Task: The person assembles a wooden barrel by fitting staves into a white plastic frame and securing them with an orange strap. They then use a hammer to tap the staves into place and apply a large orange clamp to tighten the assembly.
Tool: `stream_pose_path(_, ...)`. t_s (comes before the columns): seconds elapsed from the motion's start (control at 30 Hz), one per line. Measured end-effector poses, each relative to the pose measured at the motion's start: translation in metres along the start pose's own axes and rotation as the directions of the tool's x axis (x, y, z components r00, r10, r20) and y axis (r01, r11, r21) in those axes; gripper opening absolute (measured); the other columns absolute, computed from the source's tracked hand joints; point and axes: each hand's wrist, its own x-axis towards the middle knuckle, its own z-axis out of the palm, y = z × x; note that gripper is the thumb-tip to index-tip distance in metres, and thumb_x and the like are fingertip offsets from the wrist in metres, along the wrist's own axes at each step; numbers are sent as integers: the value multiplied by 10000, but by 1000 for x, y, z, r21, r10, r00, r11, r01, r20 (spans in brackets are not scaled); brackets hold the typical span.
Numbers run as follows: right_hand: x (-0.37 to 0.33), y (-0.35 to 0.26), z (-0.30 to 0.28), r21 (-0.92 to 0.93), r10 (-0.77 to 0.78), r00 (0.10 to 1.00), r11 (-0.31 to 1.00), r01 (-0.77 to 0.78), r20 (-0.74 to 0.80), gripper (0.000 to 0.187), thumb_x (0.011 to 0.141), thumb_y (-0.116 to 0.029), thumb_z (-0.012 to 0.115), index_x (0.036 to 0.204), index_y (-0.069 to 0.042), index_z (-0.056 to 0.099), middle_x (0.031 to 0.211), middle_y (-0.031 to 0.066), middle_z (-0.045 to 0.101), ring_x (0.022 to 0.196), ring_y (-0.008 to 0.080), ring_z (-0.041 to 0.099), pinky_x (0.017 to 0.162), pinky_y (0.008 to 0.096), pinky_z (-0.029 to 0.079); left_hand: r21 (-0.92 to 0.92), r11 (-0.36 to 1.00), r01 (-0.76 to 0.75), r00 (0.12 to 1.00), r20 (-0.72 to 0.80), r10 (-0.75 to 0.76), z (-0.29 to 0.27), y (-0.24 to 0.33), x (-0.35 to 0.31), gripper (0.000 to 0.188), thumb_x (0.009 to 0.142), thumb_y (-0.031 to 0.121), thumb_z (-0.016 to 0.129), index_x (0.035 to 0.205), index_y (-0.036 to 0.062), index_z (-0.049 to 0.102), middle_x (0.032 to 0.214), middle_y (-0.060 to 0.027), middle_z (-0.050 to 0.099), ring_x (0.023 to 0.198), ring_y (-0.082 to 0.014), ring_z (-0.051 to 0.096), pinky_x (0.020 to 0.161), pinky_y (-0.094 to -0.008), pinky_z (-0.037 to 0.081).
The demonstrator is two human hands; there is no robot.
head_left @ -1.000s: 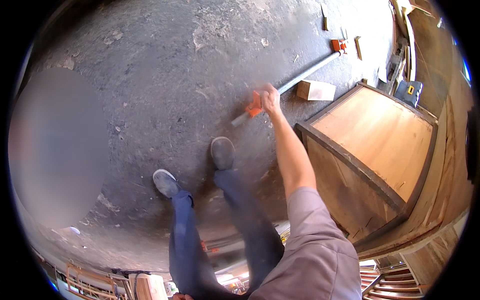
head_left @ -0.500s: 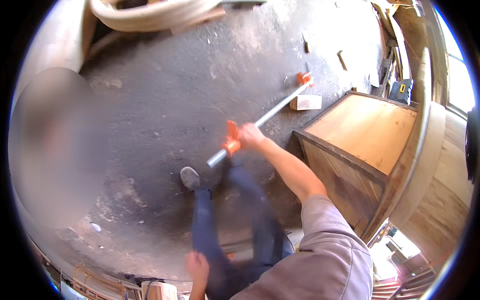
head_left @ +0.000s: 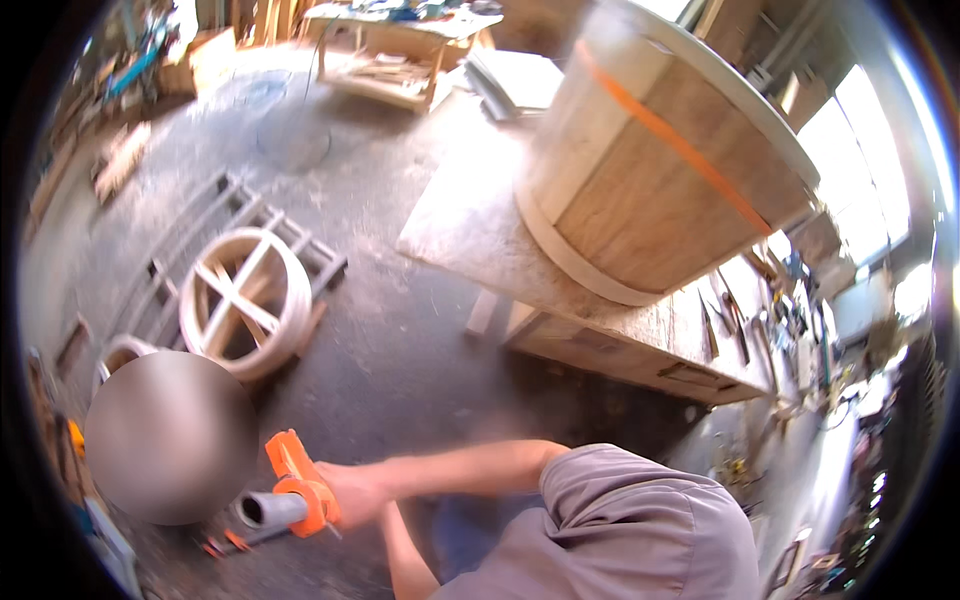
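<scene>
Swung end-on toward the view since the earlier frame: pipe clamp [head_left: 316, 503]

Its grey pipe [head_left: 284, 510] points its hollow end up at lower left, above the floor [head_left: 400, 350]. Of the hands, the right hand [head_left: 347, 494] is closed around the clamp just behind its orange head; the left is hidden, so its grip cannot be told. Beyond, a round frame with crossed bars [head_left: 297, 310] sits at left; rightward, a strapped wooden tub [head_left: 640, 170] stands on a worktop [head_left: 460, 220].

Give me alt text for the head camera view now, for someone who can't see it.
A person's right hand grips an orange-headed metal pipe clamp in a workshop; the left forearm shows below, its hand hidden. Ahead, a drum-shaped wooden piece with an orange strap stands on a workbench, and a wooden ring with crossed bars is at left.
</scene>
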Motion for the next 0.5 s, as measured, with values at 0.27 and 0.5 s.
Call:
stream_pose_path(0.27, -60, -70, -16, -408, -110, 992, 910, 75, -61, 404, 784, -164, 705, 1149, -45, 580, 975, 161, 642, 935, 370, 629, 793, 457, 512, -11, 999, -38, 995, 87, 39, -36, 225, -41, 253, 862, 133, 709, 717, 80, 509, 603, 11, 467, 517, -91, 440, 469, -276, 339)
stream_pose_path(0.5, -355, 20, -35, -598, 614, 711, 440, -670, -344, 473, 884, -180, 600, 1345, -92, 544, 1229, 186, 631, 1136, 384, 605, 939, 476, 493, -325, 929, 176, 892, 452, -11, 23, 325, -145, 384, 932, 155, 624, 624, 140, 395, 511, 34, 340, 434, -103, 311, 479, -319, 312)
